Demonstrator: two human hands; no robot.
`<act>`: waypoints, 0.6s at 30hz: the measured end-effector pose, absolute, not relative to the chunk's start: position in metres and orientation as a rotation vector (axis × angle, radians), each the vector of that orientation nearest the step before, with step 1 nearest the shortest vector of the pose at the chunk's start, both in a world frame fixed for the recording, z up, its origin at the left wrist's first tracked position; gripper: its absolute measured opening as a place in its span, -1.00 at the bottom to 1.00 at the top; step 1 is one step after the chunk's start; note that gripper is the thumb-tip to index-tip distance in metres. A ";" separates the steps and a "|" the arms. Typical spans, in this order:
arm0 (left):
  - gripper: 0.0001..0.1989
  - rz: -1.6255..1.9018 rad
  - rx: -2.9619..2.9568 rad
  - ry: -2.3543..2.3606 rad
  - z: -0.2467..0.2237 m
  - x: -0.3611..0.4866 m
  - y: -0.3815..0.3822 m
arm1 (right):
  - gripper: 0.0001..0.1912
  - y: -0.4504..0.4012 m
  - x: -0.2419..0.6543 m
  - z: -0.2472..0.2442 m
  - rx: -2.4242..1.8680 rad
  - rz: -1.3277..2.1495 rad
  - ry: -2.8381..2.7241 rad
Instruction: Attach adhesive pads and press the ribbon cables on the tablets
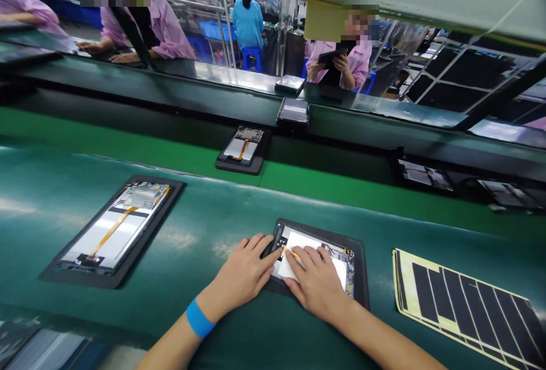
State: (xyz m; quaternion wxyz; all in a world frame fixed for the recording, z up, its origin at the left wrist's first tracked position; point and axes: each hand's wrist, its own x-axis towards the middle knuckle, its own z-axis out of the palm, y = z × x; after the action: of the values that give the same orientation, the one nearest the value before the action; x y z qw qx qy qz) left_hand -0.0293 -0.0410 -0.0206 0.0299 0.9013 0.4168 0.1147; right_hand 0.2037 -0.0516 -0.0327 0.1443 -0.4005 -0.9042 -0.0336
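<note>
An opened tablet [350, 267] lies on a dark pad [363, 279] in front of me, its inner parts facing up. It has white battery panels [338, 273] and an orange ribbon cable [292, 253], partly hidden by my fingers. My left hand [243, 270], with a blue band on the wrist, rests at the tablet's left edge, fingers stretched out and the index fingertip near the cable. Across the white panels lies my right hand [318, 282], its fingers spread and slightly bent. Neither hand grips anything that I can make out.
Another opened tablet [123, 222] lies on a pad at the left. Sheets of black adhesive strips [473, 302] are at the right. Beyond the green bench, a conveyor [187, 162] carries another tablet [242, 145]. Across it sit people in pink; one holds a dark tablet [333, 56].
</note>
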 end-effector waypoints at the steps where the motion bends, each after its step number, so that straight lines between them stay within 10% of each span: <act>1: -0.59 0.327 2.797 1.285 -0.021 -0.029 -0.041 | -0.57 -0.052 0.204 -0.033 -1.159 -0.086 -2.611; 18: -0.59 0.280 2.830 1.256 -0.025 -0.029 -0.042 | -0.58 -0.045 0.209 -0.020 -1.162 0.069 -2.672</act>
State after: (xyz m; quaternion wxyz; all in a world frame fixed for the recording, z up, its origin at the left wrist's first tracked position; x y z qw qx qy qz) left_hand -0.0290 -0.0417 -0.0254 0.0165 0.9102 0.4040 0.0900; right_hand 0.2087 -0.0446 -0.0203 0.1132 -0.3960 -0.9110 0.0237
